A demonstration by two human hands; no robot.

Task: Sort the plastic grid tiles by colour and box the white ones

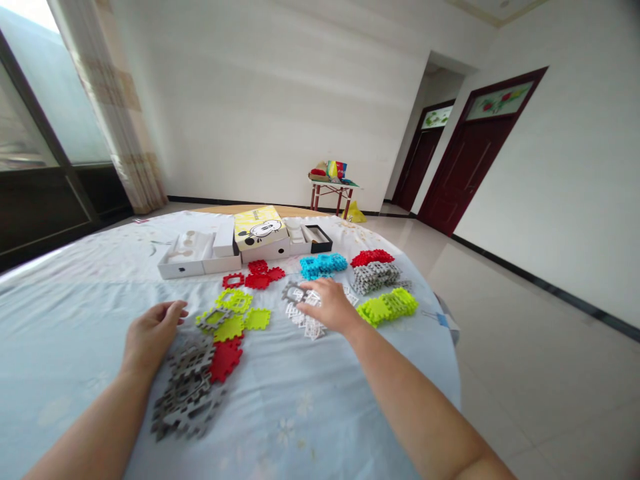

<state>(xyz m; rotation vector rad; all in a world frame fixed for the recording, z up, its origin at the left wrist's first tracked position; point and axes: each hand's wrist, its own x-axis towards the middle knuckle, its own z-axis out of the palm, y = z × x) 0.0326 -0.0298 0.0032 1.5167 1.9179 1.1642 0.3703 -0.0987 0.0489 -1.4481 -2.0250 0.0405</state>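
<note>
Big round table (75,347) with a pale blue cloth takes up most of the view, and it's covered in toothed plastic tiles. At the far side sit some white boxes (200,257) and a yellow box (260,230) with a cartoon on the lid.

Tiles come in loose groups: grey tiles (187,390) sprawled nearest, flat yellow-green tiles (235,313) and red tiles (257,275) in the middle, then neat stacks of blue (323,265), red (371,257), grey (376,276) and lime (389,306) on the right.

Left hand (150,333) rests palm down just beside the grey spread, fingers loosely together and curled, not gripping anything. Right hand (330,305) lies over a scatter of white tiles (307,321), fingers pressed down flat on them; can't tell if it's actually pinching one.

The white tiles look thin, light and stiff, with open lattice centres, so probably a bit snappy if bent. Lying flat on cloth, they look hard to lift straight up; I'd guess sliding one free and taking it by the toothed edge between thumb and finger works best.
</note>
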